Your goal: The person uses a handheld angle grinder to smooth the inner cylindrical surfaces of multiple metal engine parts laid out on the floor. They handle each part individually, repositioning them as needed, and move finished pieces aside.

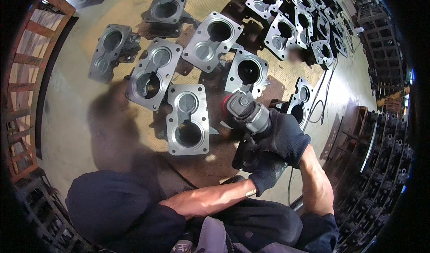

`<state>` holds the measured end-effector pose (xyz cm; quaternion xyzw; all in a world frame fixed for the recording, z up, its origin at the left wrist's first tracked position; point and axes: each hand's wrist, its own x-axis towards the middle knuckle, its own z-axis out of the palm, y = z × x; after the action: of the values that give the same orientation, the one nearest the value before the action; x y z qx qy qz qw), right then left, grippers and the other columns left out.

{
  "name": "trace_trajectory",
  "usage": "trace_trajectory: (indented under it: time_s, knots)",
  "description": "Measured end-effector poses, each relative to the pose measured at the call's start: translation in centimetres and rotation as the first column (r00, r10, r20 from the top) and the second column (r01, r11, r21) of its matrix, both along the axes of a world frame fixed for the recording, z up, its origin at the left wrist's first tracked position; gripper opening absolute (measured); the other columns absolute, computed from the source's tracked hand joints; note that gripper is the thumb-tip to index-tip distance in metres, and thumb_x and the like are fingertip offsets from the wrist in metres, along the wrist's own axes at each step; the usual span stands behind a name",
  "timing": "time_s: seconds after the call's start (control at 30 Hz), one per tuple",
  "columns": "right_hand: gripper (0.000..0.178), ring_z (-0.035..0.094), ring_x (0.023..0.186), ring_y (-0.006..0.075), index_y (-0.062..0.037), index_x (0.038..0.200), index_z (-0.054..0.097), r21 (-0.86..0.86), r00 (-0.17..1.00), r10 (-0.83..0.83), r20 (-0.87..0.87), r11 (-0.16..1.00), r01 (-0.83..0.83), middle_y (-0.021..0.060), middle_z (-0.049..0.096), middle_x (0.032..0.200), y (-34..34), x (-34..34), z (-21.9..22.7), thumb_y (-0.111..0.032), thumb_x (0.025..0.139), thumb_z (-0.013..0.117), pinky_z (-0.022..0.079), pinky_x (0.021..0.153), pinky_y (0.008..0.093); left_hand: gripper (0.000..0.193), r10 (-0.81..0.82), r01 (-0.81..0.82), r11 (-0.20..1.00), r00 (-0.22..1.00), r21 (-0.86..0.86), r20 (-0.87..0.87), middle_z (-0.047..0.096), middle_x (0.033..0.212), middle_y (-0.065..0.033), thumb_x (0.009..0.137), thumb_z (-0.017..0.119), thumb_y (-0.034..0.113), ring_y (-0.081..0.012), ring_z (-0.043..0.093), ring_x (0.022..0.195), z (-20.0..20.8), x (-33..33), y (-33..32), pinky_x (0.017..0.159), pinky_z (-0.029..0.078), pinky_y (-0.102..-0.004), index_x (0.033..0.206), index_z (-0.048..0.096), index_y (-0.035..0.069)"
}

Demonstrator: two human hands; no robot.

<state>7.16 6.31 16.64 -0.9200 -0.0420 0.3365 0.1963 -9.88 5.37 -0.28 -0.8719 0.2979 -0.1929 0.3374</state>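
My right hand, in a dark knit glove, is wrapped round the body of an angle grinder. The grinder's grey head points up and left, with a bit of red at its edge, over the near end of a metal casting with a large round bore. Just below the right hand is my gloved left hand, close to the grinder's rear and a dark metal part. Its fingers are hidden, so what it holds does not show. Left of the grinder, another machined casting lies with its two-bored flange face up.
Many similar castings spread over the tan floor sheet, thickest at the far right. A black cable loops right of my hands. Wooden crating stands at left; dark racks of parts line the right.
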Motion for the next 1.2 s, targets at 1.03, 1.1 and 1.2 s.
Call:
trace_trajectory:
  time_s: [1.03, 1.1, 1.2]
  knots:
    - [0.046, 0.068, 0.077, 0.0212, 0.0021, 0.106, 0.069, 0.056, 0.964, -0.171, 0.205, 0.985, 0.163, 0.0170, 0.073, 0.084, -2.5, 8.1, -1.0, -0.018, 0.065, 0.076, 0.056, 0.078, 0.0360, 0.040, -0.944, -0.955, -0.293, 0.296, -0.043, -0.147, 0.055, 0.141, -0.0119, 0.104, 0.046, 0.006, -0.0208, 0.049, 0.131, 4.0, 14.4, 1.9, 0.116, 0.037, -0.0339, 0.144, 0.047, 0.001]
    - [0.052, 0.072, 0.088, 0.0254, -0.0012, 0.111, 0.070, 0.209, 0.964, -0.247, 0.100, 0.952, 0.222, 0.0167, 0.075, 0.094, -1.8, 6.5, -1.5, -0.020, 0.065, 0.083, 0.056, 0.084, 0.0359, 0.036, -0.928, -0.900, -0.368, 0.371, 0.235, -0.035, 0.054, 0.136, -0.0079, 0.106, 0.045, 0.008, -0.0164, 0.049, 0.126, 2.8, 12.2, 1.6, 0.112, 0.040, -0.0316, 0.141, 0.048, 0.002]
    - [0.059, 0.073, 0.096, 0.0288, -0.0043, 0.116, 0.069, 0.175, 0.970, -0.237, 0.056, 0.959, 0.224, 0.0185, 0.075, 0.105, -3.1, 5.3, -1.0, -0.024, 0.063, 0.088, 0.056, 0.087, 0.0364, 0.034, -0.932, -0.902, -0.359, 0.362, 0.241, -0.035, 0.053, 0.134, -0.0067, 0.107, 0.044, 0.010, -0.0149, 0.049, 0.123, 1.5, 9.4, -0.7, 0.110, 0.040, -0.0308, 0.140, 0.048, 0.003]
